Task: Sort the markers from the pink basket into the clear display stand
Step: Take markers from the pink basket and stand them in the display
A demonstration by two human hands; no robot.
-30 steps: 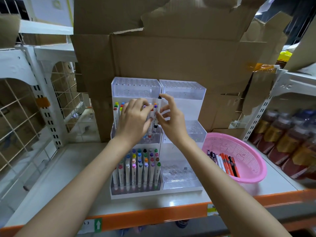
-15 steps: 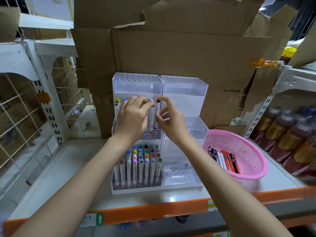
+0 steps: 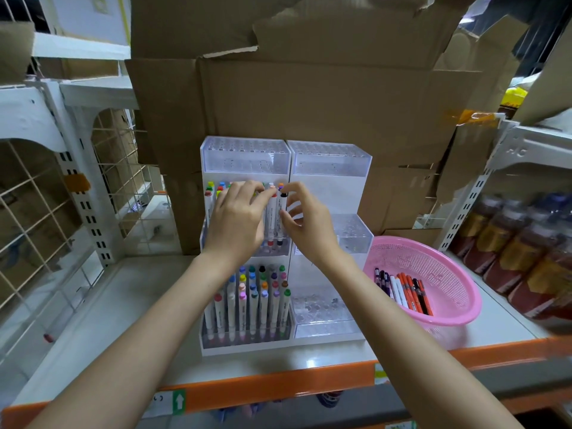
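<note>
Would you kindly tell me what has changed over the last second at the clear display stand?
The black-capped white marker pinched by the right hand moved down into a middle-tier slot of the clear acrylic display stand. The left hand stayed resting on neighbouring markers; the pink plastic basket did not move.

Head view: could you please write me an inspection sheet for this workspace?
Surface: white shelf with orange front edge.
Job's things: clear display stand, left column's lower tier full of markers, right column empty; pink basket holds loose markers.
Clutter: nothing seen.
Hands: left hand lies over middle-tier markers, grip unclear; right hand pinches black-capped marker.
Cables: nothing seen.
Surroundings: cardboard boxes behind, wire grid left, bottles right.
</note>
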